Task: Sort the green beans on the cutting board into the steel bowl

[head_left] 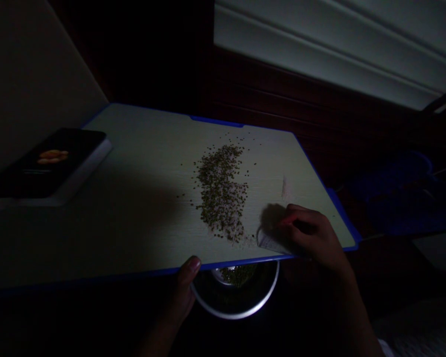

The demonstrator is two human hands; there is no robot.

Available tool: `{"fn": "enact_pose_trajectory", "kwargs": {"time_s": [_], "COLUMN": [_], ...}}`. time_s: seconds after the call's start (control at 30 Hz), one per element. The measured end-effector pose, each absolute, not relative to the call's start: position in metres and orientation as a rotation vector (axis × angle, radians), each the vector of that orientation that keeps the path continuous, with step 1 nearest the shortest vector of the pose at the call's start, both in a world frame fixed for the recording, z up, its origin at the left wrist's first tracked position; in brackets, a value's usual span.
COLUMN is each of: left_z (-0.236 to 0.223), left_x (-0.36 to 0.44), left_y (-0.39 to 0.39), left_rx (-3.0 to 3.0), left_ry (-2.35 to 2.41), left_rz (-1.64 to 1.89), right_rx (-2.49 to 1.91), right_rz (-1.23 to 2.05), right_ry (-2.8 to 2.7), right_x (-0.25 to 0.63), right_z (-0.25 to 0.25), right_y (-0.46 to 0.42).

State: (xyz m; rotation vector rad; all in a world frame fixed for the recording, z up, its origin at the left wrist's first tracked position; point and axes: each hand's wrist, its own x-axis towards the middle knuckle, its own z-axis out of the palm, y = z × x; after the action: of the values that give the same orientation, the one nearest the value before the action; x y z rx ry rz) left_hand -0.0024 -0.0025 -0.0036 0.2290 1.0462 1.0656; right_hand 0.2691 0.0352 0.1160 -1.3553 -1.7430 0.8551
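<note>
A heap of small green-brown grains [221, 191] lies spread on a pale table with a blue rim [134, 198]. My right hand [312, 233] rests on the table to the right of the heap, fingers curled round a small pale card or paper [269, 243] at the table's front edge. My left hand [184, 292] grips a metal bowl [238, 297] held just under the front edge; its thumb shows above the rim. Some grains lie in the bowl.
A dark book or box with an orange mark [50, 166] lies at the table's left end. A pale wall [26, 74] stands at the left, a light-coloured panel [338, 49] at the top right. The surroundings are very dark.
</note>
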Motion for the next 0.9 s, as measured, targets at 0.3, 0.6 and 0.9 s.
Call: {"fn": "enact_pose_trajectory", "kwargs": {"time_s": [0.3, 0.6, 0.9], "left_z": [-0.0012, -0.0054, -0.0001], "left_x": [-0.0028, -0.0022, 0.0000], "left_y": [-0.0031, -0.0039, -0.0016], "left_rx": [0.237, 0.276, 0.264], "left_ry": [1.069, 1.049, 1.080], "left_rz": [1.051, 1.072, 1.081], "right_rx": [-1.532, -1.597, -1.549], "right_rz": [0.729, 0.730, 0.771], "right_ry": [-1.530, -1.349, -1.440], "right_x": [0.2667, 0.2667, 0.2677], "right_z": [0.1135, 0.1127, 0.1106], "right_y": [0.0368, 0.0381, 0.0392]}}
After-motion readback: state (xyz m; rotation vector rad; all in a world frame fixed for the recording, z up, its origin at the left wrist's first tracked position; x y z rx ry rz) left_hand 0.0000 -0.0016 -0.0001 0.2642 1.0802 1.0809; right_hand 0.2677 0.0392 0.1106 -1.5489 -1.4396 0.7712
